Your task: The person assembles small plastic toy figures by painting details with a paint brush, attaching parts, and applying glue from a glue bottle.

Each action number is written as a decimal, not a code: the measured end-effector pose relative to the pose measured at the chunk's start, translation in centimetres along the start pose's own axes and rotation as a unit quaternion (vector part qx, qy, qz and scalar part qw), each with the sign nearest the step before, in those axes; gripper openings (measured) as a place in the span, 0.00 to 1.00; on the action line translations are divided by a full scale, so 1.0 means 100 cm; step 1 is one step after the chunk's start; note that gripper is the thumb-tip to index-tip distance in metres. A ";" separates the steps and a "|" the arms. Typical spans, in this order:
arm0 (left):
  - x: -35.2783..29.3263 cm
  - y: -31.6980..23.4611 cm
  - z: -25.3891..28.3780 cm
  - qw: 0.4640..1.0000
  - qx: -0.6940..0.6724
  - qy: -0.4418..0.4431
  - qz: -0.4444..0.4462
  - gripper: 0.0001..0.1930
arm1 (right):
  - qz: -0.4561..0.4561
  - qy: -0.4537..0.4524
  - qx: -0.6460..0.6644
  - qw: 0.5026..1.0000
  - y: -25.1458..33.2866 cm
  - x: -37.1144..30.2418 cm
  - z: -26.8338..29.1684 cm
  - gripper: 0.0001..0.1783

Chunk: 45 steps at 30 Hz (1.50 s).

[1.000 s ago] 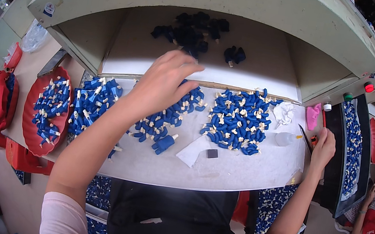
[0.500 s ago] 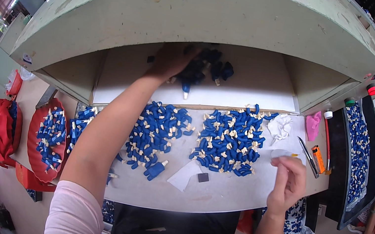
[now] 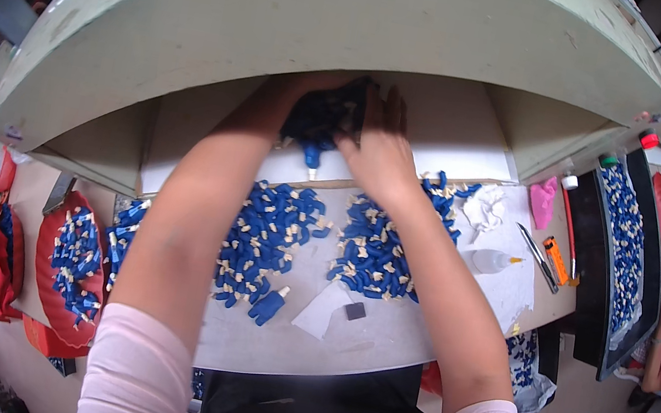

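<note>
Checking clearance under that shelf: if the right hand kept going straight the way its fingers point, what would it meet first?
The right hand points into the recess under the shelf. First it would meet the dark blue pile it already touches; beyond that probably the recess's back wall, though depth is unclear.

Two heaps of small parts lie on the counter. Behind them, under the shelf, sits another clump. Right of them lie a glue bottle and cutter; left, a tray.
</note>
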State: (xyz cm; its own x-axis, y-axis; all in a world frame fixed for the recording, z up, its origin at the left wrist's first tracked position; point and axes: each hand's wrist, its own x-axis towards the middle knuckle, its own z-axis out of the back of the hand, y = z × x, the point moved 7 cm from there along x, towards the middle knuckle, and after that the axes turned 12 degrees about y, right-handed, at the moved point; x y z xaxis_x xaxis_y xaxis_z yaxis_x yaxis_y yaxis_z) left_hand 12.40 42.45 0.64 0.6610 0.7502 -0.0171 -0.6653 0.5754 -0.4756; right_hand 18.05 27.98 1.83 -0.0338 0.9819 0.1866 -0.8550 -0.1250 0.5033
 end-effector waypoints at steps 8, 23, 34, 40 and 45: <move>-0.078 -0.039 0.003 0.976 0.161 -0.012 -0.144 0.21 | 0.074 -0.080 0.291 0.951 -0.012 -0.165 0.082 0.14; -0.130 -0.106 0.021 0.995 -0.033 -0.021 -0.087 0.11 | -0.120 -0.204 0.272 0.933 -0.100 -0.196 0.085 0.22; -0.081 -0.230 -0.082 0.973 0.057 -0.012 -0.225 0.06 | -0.113 -0.209 0.442 0.865 -0.124 -0.210 0.080 0.16; -0.080 -0.247 -0.102 0.970 0.132 -0.033 -0.202 0.11 | -0.140 -0.188 0.464 0.854 -0.127 -0.214 0.076 0.15; -0.076 -0.241 -0.116 0.966 0.172 -0.034 -0.190 0.11 | -0.112 -0.174 0.499 0.841 -0.118 -0.205 0.073 0.14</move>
State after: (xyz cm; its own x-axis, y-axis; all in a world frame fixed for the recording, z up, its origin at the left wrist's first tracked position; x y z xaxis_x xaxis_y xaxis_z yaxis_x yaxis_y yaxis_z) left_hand 27.41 19.15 2.01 0.8636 0.4764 0.1651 -0.4626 0.8789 -0.1164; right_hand 32.58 8.23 -1.75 0.3723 0.9174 0.1406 0.0469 -0.1699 0.9844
